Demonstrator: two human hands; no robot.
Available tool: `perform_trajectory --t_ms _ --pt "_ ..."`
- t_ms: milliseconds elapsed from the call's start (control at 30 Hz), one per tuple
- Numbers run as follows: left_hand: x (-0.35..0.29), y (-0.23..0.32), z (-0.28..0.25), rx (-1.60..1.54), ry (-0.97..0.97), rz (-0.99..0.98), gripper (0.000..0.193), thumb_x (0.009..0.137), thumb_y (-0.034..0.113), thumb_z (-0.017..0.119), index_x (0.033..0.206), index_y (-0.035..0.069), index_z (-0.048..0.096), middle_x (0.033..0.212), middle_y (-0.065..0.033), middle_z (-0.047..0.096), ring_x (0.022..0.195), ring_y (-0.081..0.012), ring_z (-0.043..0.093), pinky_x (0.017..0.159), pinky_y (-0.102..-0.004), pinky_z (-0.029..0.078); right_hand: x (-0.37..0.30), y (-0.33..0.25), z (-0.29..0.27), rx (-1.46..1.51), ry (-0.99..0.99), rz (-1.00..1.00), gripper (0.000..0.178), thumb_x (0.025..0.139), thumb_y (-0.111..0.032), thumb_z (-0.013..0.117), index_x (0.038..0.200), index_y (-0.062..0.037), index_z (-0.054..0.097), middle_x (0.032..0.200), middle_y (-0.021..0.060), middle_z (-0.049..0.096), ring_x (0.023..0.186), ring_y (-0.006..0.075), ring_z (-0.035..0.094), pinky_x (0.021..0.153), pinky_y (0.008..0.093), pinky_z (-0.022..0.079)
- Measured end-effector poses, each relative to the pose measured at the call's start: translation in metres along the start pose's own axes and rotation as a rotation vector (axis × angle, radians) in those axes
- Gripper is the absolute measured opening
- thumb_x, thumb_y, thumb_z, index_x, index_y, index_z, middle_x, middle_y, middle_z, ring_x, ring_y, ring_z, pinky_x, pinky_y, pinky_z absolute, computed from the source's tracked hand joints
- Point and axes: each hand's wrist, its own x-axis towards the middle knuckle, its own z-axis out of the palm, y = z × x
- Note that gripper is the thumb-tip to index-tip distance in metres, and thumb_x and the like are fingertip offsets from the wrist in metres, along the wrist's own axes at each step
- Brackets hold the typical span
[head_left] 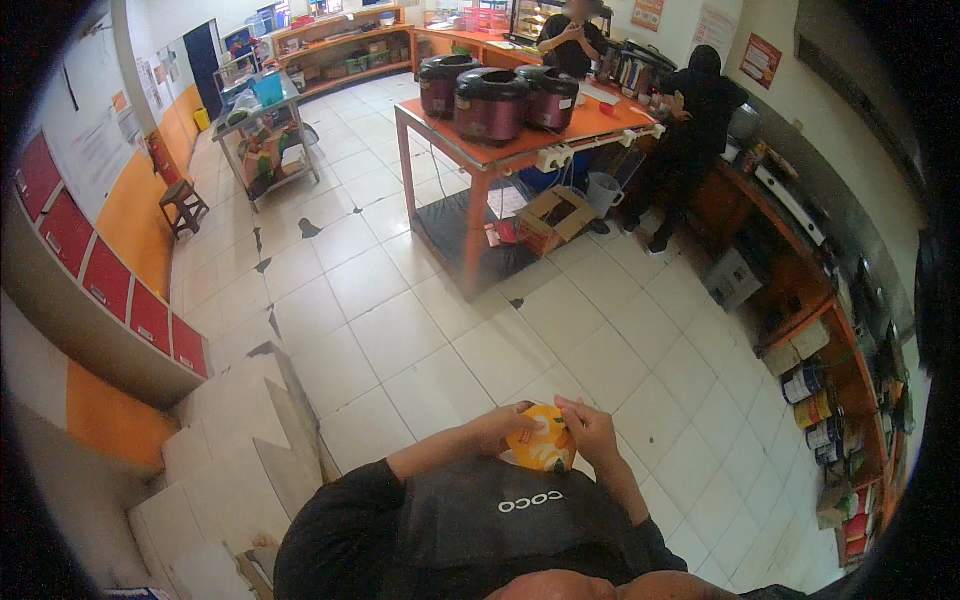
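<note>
In front of my dark apron, I hold a small yellow and white packet (541, 450) with green and dark marks on it. Its exact kind does not show. The fingers of my left hand (498, 428) are closed on its left edge. My right hand (592, 434) pinches its upper right edge, thumb and fingertips together.
Ahead stands an orange table (440, 128) bearing several dark purple rice cookers (490, 105). Beneath it lies an open cardboard box (552, 218). Two people are beyond it, one in black (690, 125) at the right counter. Red lockers (105, 270) line the left wall; loaded shelves (815, 345) stand right.
</note>
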Motion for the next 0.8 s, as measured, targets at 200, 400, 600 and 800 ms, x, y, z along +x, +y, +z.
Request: perform_trajectory --t_ms 200,400,600,800 --pt "0.002 0.000 -0.003 -0.027 -0.039 -0.071 0.024 0.082 0.011 0.057 0.104 0.002 0.053 0.077 -0.0063 0.057 0.068 -0.0126 0.054 0.060 -0.0259 0.045 -0.002 -0.004 0.014 -0.204 0.122 -0.248 0.027 0.087 -0.020 0.051 0.102 0.0000 0.061 0.106 0.0146 0.061 0.099 0.0210 0.059 0.104 0.0425 0.027" --pt "-0.003 0.010 -0.006 0.579 -0.104 0.219 0.027 0.085 0.015 0.056 0.108 0.001 0.053 0.087 -0.0042 0.058 0.074 -0.0122 0.055 0.069 -0.0250 0.045 0.013 -0.021 -0.017 0.033 -0.007 -0.084 0.032 0.086 -0.029 0.055 0.105 -0.0034 0.061 0.111 0.0127 0.059 0.103 0.0230 0.057 0.103 0.0410 0.028" --pt "-0.026 0.021 0.013 0.169 -0.181 0.139 0.031 0.088 0.018 0.051 0.113 -0.001 0.051 0.101 -0.0074 0.058 0.091 -0.0180 0.057 0.081 -0.0306 0.045 0.008 -0.020 0.005 -0.153 0.139 -0.270 0.023 0.084 -0.019 0.057 0.104 -0.0068 0.060 0.106 0.0101 0.061 0.098 0.0253 0.059 0.102 0.0483 0.028" --pt "-0.023 0.013 0.006 0.064 -0.140 0.175 0.036 0.086 0.023 0.056 0.113 0.000 0.050 0.106 -0.0101 0.058 0.093 -0.0200 0.057 0.081 -0.0324 0.046 -0.003 -0.019 0.015 -0.180 0.349 -0.513 0.023 0.083 -0.017 0.059 0.101 -0.0033 0.058 0.099 0.0132 0.061 0.098 0.0274 0.058 0.100 0.0506 0.030"
